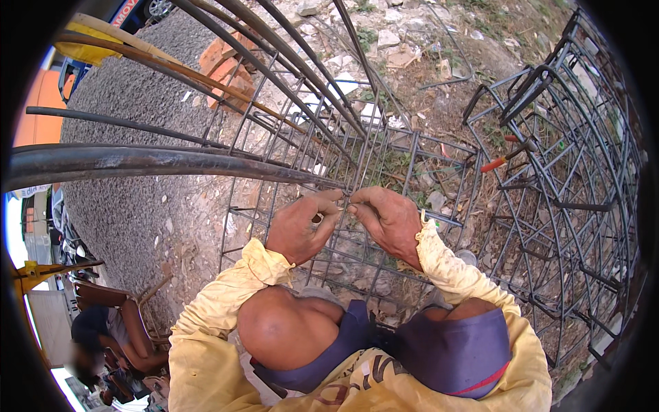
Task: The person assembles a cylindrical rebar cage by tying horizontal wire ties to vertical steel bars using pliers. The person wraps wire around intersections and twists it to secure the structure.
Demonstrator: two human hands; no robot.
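My left hand (305,223) and my right hand (386,221) meet at a steel rebar cage (395,271) in front of my knees. The fingertips of both are pinched close to a crossing of thin bars. Whatever sits between them is too small to make out. Just beyond my fingers, a bundle of long dark rebars (171,161) runs off to the left from the cage. Several more long bars (288,75) slant toward the upper left. To the right, a pair of pincers with orange-red handles (495,165) rests on a second heap of bent rebar frames (549,206).
A large pile of grey gravel (113,137) lies at the left. Broken orange bricks (230,72) stand by the far bars. Rubble and stones (388,38) cover the ground beyond. At the lower left, another person (103,336) sits near a brown chair (147,295).
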